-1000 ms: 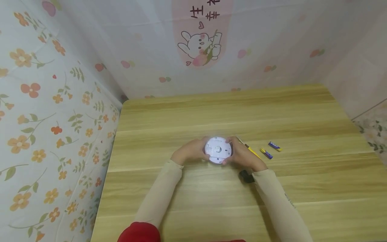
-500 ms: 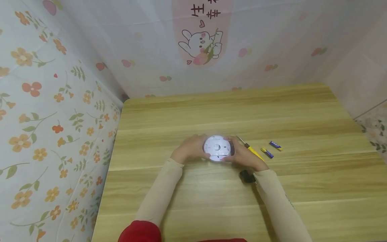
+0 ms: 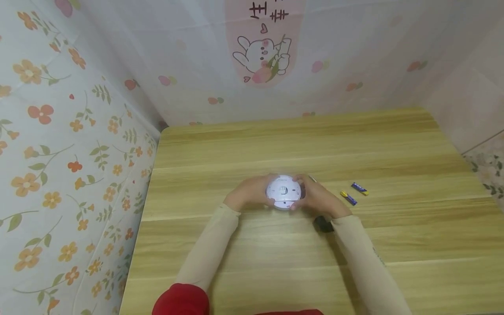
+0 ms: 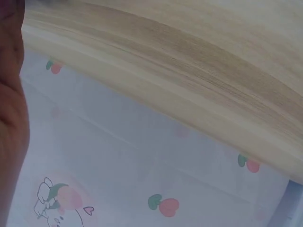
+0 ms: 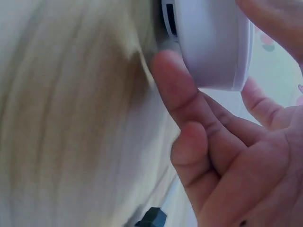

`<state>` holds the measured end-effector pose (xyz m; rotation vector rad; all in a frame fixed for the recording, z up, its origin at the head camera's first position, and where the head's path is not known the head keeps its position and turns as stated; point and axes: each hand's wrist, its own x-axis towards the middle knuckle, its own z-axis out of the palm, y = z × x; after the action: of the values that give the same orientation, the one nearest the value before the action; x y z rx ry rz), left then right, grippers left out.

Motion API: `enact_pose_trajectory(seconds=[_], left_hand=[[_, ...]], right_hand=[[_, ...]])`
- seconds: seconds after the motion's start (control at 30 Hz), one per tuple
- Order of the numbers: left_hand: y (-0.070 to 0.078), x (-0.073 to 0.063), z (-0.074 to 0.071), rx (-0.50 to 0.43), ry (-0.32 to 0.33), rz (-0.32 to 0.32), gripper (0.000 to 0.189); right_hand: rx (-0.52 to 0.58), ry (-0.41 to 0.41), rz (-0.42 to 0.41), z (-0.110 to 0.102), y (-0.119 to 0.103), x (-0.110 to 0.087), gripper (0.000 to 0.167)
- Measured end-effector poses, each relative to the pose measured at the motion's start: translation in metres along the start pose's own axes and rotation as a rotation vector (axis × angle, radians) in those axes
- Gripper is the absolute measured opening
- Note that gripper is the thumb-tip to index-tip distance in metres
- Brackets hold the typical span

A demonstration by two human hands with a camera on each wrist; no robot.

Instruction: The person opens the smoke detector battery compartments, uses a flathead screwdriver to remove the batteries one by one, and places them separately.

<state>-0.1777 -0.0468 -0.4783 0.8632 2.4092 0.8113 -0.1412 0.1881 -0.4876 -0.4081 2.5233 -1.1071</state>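
A round white device that looks like a smoke alarm [image 3: 283,191] is held between both hands in the head view, its printed underside with a central recess facing up. My left hand [image 3: 253,191] grips its left edge, thumb toward the near side. From the right, my right hand [image 3: 319,197] holds the other edge between thumb and fingers. The right wrist view shows the alarm's smooth side wall [image 5: 213,42] with the right fingers [image 5: 175,80] against it. Only a strip of the left hand [image 4: 10,109] shows in the left wrist view.
Two blue-and-yellow batteries [image 3: 360,188] lie on the wooden table [image 3: 220,153], right of the hands. A screwdriver's shaft [image 3: 312,178] shows beyond the right hand, its handle hidden. A small black object [image 3: 323,224] lies by the right wrist. Patterned cloth [image 3: 189,57] hangs behind.
Both hands keep hold of the alarm and shift it only slightly, its tilt changing a little. The right hand now covers the screwdriver's yellow handle, which showed before.
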Motion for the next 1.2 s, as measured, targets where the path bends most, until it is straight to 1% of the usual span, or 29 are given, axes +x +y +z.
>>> enact_pose_trajectory(seconds=[0.13,0.27,0.4,0.67,0.87,0.97,1.1,1.17,1.2], left_hand=[[0.001,0.001,0.001,0.019,0.004,0.003,0.089],[0.004,0.000,0.001,0.011,0.003,-0.003,0.092],[0.007,-0.002,0.000,0.005,-0.002,-0.019,0.093],[0.010,-0.003,0.004,0.052,-0.012,-0.061,0.096],[0.010,-0.010,0.005,0.011,-0.018,-0.079,0.095],[0.009,-0.013,0.003,-0.022,-0.023,-0.070,0.091],[0.007,-0.013,-0.001,-0.098,-0.028,-0.045,0.085],[0.004,-0.014,-0.002,-0.131,-0.036,-0.054,0.084],[0.002,-0.014,-0.002,-0.131,-0.037,-0.061,0.083]], right_hand=[[-0.028,-0.036,-0.010,-0.004,-0.001,0.003,0.084],[-0.048,-0.054,-0.016,-0.006,-0.001,0.004,0.081],[-0.052,-0.049,-0.030,-0.007,-0.001,0.003,0.079],[-0.014,-0.049,-0.028,-0.006,0.000,0.004,0.077],[0.011,-0.057,-0.029,0.000,0.000,0.003,0.078],[0.038,-0.057,-0.019,0.002,0.000,0.003,0.079],[0.072,-0.027,0.006,0.006,0.005,0.002,0.081],[0.092,-0.007,0.008,0.008,0.008,0.001,0.081],[0.107,-0.001,0.009,0.009,0.009,-0.001,0.081]])
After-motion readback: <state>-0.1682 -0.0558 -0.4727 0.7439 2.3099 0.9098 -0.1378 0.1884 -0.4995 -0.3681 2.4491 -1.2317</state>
